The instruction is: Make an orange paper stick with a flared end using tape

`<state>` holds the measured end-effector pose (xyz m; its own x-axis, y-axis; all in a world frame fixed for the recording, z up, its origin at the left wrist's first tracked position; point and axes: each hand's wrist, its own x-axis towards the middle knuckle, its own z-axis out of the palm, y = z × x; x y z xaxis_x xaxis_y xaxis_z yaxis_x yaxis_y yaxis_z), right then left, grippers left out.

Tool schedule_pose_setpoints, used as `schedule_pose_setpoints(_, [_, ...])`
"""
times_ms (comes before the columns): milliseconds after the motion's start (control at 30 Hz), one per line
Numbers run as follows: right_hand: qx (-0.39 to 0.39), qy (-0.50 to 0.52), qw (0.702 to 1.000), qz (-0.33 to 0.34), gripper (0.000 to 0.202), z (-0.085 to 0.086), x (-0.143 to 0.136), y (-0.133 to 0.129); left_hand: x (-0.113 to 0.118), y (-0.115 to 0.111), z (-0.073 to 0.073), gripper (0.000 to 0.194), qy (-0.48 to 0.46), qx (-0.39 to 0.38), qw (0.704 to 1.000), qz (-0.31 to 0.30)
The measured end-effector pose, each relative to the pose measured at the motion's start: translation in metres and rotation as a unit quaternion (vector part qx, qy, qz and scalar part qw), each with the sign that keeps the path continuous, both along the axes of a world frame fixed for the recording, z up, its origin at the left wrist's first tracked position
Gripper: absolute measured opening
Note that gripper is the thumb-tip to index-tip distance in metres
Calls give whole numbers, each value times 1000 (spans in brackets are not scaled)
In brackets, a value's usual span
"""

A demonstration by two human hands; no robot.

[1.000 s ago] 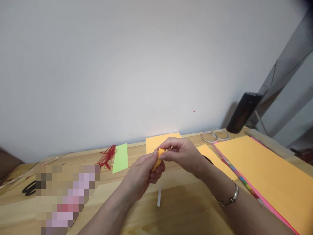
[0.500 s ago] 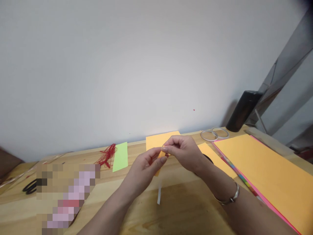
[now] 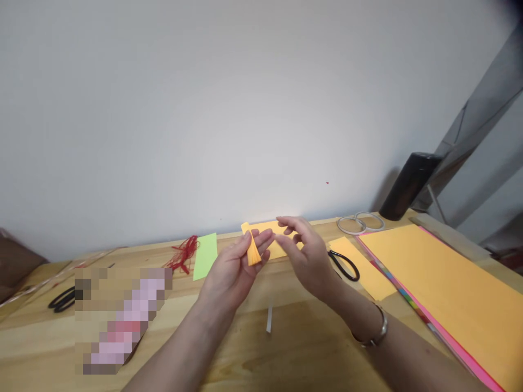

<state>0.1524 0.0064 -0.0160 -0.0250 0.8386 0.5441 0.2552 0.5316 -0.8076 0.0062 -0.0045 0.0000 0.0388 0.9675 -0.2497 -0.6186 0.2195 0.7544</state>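
Note:
A small orange paper tassel lies across the fingers of my left hand, held there by the thumb. Its fringed end fans out toward me, and the narrow end points up at the wall. Just to the right hovers my right hand, fingers apart, with nothing in it. A thin white strip lies on the table below the hands. Behind them is an orange paper sheet, partly hidden by my fingers.
Black-handled scissors lie by an orange paper piece. Large orange sheets, two pale rings and a black cylinder are on the right. Green paper, red string and a blurred-out pinkish item are left.
My right hand has let go of the orange paper and moved right, opening. My left hand has turned palm up and shifted left, so the fringe now shows.

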Motion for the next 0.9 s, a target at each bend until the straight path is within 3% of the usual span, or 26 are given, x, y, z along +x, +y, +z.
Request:
schedule_pose_setpoints(133, [192,-124,973,-30,42,-5,-1,-12,1,-2,5,13,-40,-23,999,-13])
schedule_pose_setpoints(367, [243,-165,947,-132,48,-23,6,-22,10,-10,2,15,-57,-36,996,-64])
schedule_pose_setpoints(567, [213,-147,956,-137,47,-29,8,-23,22,-11,-12,13,-29,-8,996,-89])
schedule_pose_setpoints(700, [172,-110,979,-25,51,-20,14,-23,20,-12,-16,16,40,43,993,-103])
schedule_pose_setpoints(800, [64,-31,997,10,35,-12,20,-20,18,-16,-19,20,123,118,976,-133])
schedule_pose_setpoints(900, [-40,16,998,42,17,-5,24,-19,20,-24,-19,20,222,162,951,-144])
